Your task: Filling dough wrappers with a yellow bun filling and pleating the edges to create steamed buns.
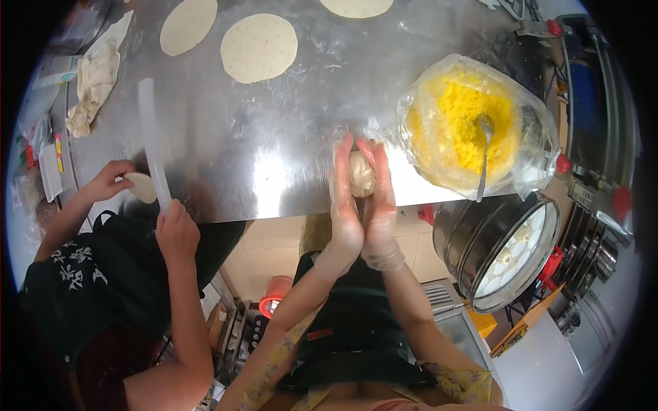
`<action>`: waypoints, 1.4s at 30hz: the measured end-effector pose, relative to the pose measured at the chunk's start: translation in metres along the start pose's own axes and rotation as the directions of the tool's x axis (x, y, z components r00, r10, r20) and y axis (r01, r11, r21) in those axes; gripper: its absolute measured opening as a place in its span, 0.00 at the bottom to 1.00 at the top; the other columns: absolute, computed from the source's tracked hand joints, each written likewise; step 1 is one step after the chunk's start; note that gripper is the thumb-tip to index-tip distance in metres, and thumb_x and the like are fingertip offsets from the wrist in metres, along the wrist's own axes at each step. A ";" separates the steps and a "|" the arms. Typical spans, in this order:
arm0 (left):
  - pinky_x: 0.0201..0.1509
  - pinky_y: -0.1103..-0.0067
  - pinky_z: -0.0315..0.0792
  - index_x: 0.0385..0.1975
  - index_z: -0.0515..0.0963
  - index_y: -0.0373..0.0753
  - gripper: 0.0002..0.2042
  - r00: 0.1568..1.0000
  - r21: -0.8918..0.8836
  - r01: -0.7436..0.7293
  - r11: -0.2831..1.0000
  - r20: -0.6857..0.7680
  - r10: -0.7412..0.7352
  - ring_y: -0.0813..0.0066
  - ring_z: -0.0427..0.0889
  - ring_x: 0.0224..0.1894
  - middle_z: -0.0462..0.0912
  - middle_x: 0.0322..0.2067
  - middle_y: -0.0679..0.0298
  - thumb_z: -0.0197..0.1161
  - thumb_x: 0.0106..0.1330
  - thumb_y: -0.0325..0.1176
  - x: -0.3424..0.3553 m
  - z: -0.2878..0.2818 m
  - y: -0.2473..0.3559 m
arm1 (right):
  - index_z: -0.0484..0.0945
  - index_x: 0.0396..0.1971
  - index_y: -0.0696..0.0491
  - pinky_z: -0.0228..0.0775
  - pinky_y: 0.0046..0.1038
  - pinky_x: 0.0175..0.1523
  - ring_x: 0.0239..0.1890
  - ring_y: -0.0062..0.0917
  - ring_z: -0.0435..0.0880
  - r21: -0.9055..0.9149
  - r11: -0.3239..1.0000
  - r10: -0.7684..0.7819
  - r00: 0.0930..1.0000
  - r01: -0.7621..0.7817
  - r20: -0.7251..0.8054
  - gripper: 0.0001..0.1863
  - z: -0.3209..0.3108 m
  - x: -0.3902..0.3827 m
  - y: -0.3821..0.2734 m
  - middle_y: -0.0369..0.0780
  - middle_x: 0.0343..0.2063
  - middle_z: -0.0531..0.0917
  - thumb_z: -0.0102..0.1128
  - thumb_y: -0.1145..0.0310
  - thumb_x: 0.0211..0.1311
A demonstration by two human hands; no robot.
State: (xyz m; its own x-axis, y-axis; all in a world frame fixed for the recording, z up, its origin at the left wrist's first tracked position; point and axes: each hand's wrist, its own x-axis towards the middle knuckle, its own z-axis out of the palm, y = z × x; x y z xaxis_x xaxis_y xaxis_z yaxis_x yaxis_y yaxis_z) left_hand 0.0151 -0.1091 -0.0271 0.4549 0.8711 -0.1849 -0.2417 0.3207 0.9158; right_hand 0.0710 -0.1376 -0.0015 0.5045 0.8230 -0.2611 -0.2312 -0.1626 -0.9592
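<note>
At the near edge of the steel table, a pleated dough bun (361,175) is held between my two palms. My left hand (345,209) presses along its left side and my right hand (382,209) along its right, fingers stretched forward and nearly together at the tips. Thin clear gloves cover both hands. To the right of them, crumbly yellow filling (466,113) fills a bowl-shaped heap inside a clear plastic bag (534,130). A metal spoon (485,147) stands in the filling, its handle leaning toward me.
Flat dough rounds (259,48) lie on the far side of the steel table (329,89). At left, a co-worker's hands (178,229) hold a pale rolling stick (152,137) and a small dough disc (141,187). A round metal steamer (473,246) with pale buns stands at right.
</note>
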 end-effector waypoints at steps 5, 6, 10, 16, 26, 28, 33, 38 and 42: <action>0.77 0.63 0.38 0.74 0.35 0.35 0.56 0.997 -0.054 0.021 0.998 -0.067 -0.024 0.57 0.40 0.76 0.38 0.75 0.53 0.33 0.59 0.79 0.010 0.003 0.022 | 0.43 0.73 0.58 0.44 0.36 0.74 0.73 0.35 0.53 0.067 0.998 0.014 0.999 -0.012 -0.031 0.64 -0.005 0.002 -0.005 0.49 0.71 0.55 0.38 0.18 0.51; 0.77 0.63 0.38 0.74 0.35 0.35 0.56 0.997 -0.054 0.023 0.998 -0.066 -0.027 0.57 0.40 0.76 0.38 0.75 0.53 0.33 0.59 0.79 0.008 0.008 0.026 | 0.43 0.73 0.58 0.45 0.36 0.74 0.73 0.35 0.54 0.073 0.997 0.043 0.999 -0.041 -0.028 0.64 -0.003 -0.001 -0.002 0.49 0.71 0.55 0.37 0.17 0.51; 0.77 0.62 0.38 0.74 0.37 0.36 0.54 0.995 -0.151 -0.022 0.988 -0.098 0.007 0.56 0.38 0.76 0.37 0.75 0.52 0.32 0.60 0.78 -0.005 0.010 0.005 | 0.44 0.73 0.58 0.46 0.37 0.74 0.72 0.36 0.55 0.090 0.995 0.045 0.998 -0.048 0.035 0.64 -0.006 0.011 -0.017 0.50 0.71 0.56 0.37 0.17 0.51; 0.77 0.62 0.37 0.74 0.38 0.36 0.54 0.997 0.040 0.071 0.997 0.003 -0.071 0.54 0.39 0.76 0.39 0.75 0.50 0.31 0.60 0.78 0.004 0.020 0.031 | 0.44 0.73 0.58 0.45 0.37 0.74 0.73 0.35 0.53 -0.010 1.000 0.009 1.000 -0.009 -0.001 0.64 -0.010 0.001 0.004 0.49 0.71 0.56 0.36 0.18 0.52; 0.77 0.62 0.37 0.74 0.39 0.38 0.51 0.998 0.016 0.040 0.999 -0.045 -0.040 0.55 0.39 0.77 0.38 0.75 0.50 0.29 0.63 0.76 -0.010 0.022 0.028 | 0.44 0.73 0.59 0.43 0.37 0.75 0.74 0.34 0.51 0.077 0.997 0.023 0.999 -0.027 0.049 0.62 -0.010 0.006 -0.025 0.48 0.70 0.59 0.38 0.19 0.54; 0.77 0.63 0.38 0.74 0.38 0.34 0.52 0.987 -0.030 -0.158 0.987 -0.040 0.157 0.57 0.39 0.77 0.38 0.75 0.51 0.29 0.63 0.76 -0.006 0.008 0.014 | 0.44 0.73 0.58 0.42 0.37 0.75 0.74 0.35 0.52 0.072 0.997 -0.011 1.000 0.011 0.005 0.62 -0.010 0.006 -0.018 0.48 0.69 0.60 0.38 0.20 0.54; 0.77 0.62 0.37 0.74 0.40 0.35 0.52 0.995 -0.312 0.024 0.950 -0.084 -0.053 0.56 0.40 0.76 0.41 0.75 0.50 0.29 0.63 0.76 -0.013 0.022 0.009 | 0.48 0.72 0.58 0.45 0.36 0.74 0.72 0.35 0.55 -0.037 0.999 -0.021 1.000 0.022 0.021 0.59 -0.015 0.003 0.001 0.48 0.68 0.62 0.35 0.21 0.56; 0.76 0.65 0.41 0.73 0.39 0.31 0.55 0.988 -0.040 -0.057 0.998 -0.148 0.051 0.58 0.44 0.76 0.42 0.75 0.51 0.29 0.60 0.79 0.002 0.012 0.022 | 0.47 0.73 0.53 0.43 0.38 0.75 0.72 0.34 0.55 0.105 0.992 0.086 0.975 -0.065 -0.206 0.56 -0.002 0.002 -0.008 0.46 0.69 0.61 0.34 0.22 0.58; 0.77 0.65 0.39 0.73 0.39 0.31 0.54 0.992 0.138 0.117 0.983 -0.057 -0.110 0.57 0.41 0.76 0.42 0.75 0.51 0.28 0.61 0.77 -0.008 0.022 0.027 | 0.51 0.72 0.57 0.42 0.39 0.75 0.73 0.37 0.53 -0.011 1.000 -0.022 1.000 0.022 0.002 0.57 -0.008 -0.005 -0.005 0.46 0.68 0.62 0.32 0.21 0.58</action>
State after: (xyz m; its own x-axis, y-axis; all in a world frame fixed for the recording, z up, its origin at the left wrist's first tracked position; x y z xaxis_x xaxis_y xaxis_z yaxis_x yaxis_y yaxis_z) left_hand 0.0237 -0.1152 0.0071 0.4293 0.8503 -0.3044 -0.0662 0.3657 0.9284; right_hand 0.0765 -0.1451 0.0039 0.5077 0.8275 -0.2398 -0.2107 -0.1506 -0.9659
